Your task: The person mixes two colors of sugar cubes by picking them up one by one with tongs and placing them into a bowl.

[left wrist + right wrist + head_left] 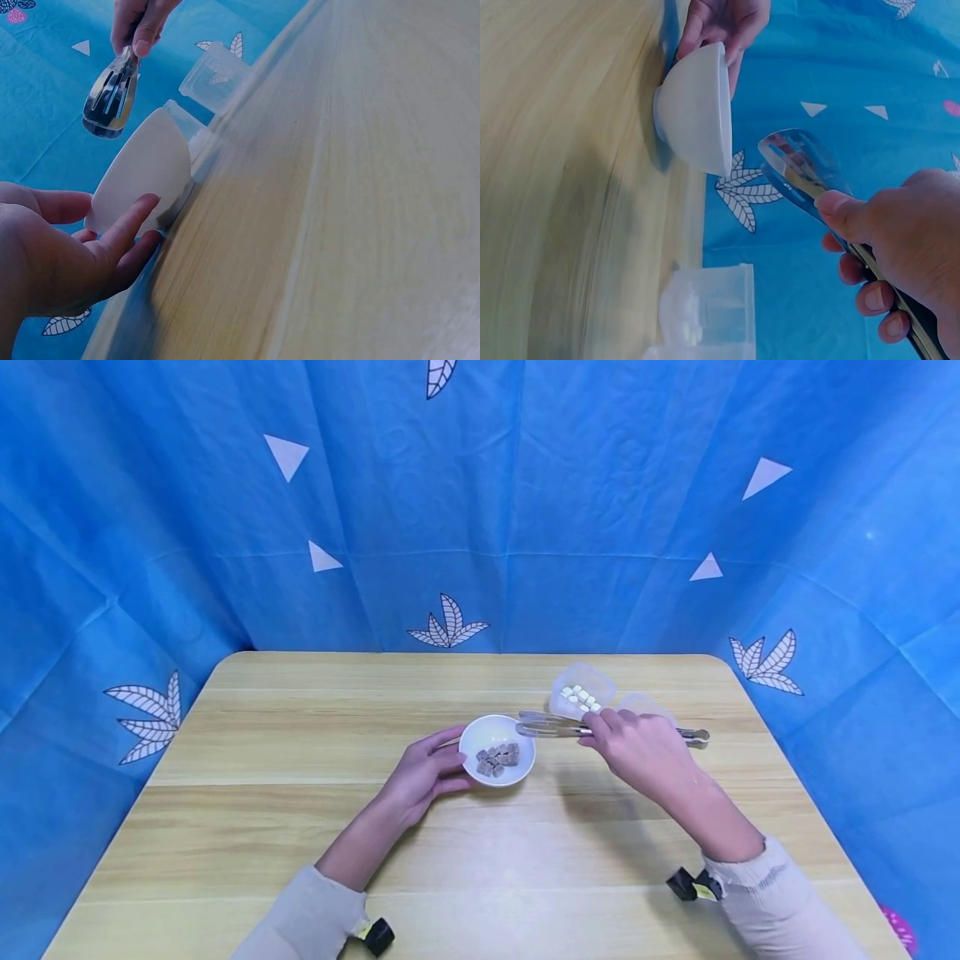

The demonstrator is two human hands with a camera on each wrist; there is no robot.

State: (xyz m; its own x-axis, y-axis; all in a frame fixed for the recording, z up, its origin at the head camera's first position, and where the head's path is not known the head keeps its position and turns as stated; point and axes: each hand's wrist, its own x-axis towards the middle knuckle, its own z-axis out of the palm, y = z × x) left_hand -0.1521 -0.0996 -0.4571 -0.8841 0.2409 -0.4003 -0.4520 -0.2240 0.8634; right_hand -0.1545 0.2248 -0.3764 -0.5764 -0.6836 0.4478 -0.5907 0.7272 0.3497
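My left hand holds a small white bowl by its left side, thumb near the rim and fingers spread along the outer wall. Several greyish-brown cubes lie at the bottom of the bowl. In my right hand is a pair of metal serving tongs, pointing left. Their slotted heads hang above the bowl's height and overlap its right rim in the head view. Behind the tongs stands a clear plastic container with several small white pieces inside.
A second clear container stands to the right of the first, partly hidden by my right hand. All of it is on a light wooden table. A blue patterned curtain hangs behind and along both sides.
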